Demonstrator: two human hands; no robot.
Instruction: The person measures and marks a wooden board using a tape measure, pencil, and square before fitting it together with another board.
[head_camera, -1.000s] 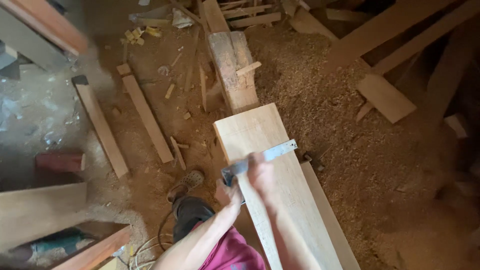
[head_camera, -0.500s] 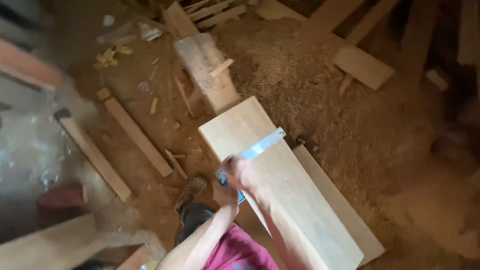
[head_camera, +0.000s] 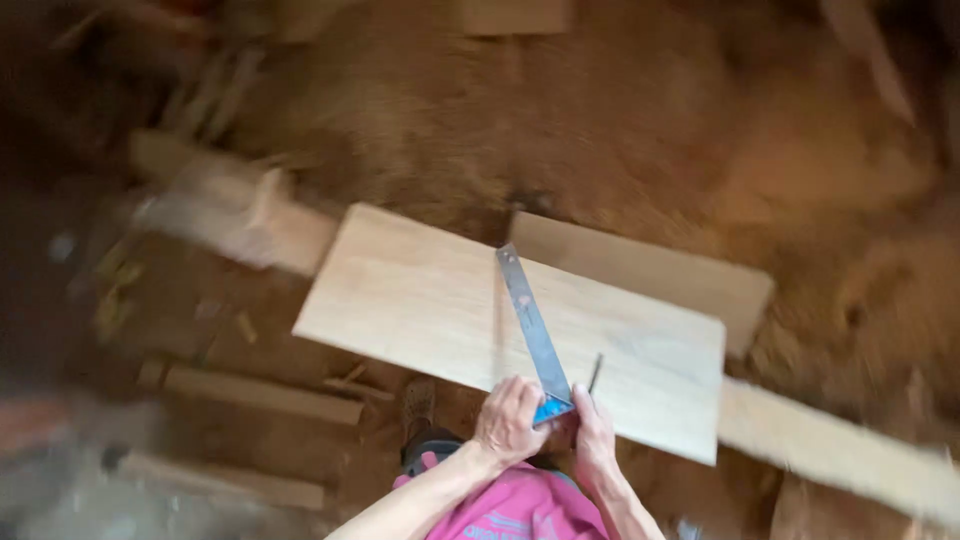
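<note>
A wide pale wooden board (head_camera: 420, 300) lies across the middle of the view. A try square (head_camera: 532, 330) rests on it, its metal blade running over the board and its blue stock at the near edge. My left hand (head_camera: 508, 420) grips the stock and presses it to the board's edge. My right hand (head_camera: 592, 440) is just right of the stock and holds a thin dark pencil (head_camera: 595, 373) with its tip on the board beside the blade. The view is blurred by motion.
A second board (head_camera: 650, 275) lies behind the first, and a long plank (head_camera: 840, 455) runs off to the lower right. A thick wood block (head_camera: 240, 215) and loose strips (head_camera: 260, 395) lie on the sawdust floor at left. My foot (head_camera: 420, 400) shows under the board's near edge.
The view has swung, so the board now lies crosswise instead of pointing away. The square's blade now points away from me. My hands have shifted to the board's near edge.
</note>
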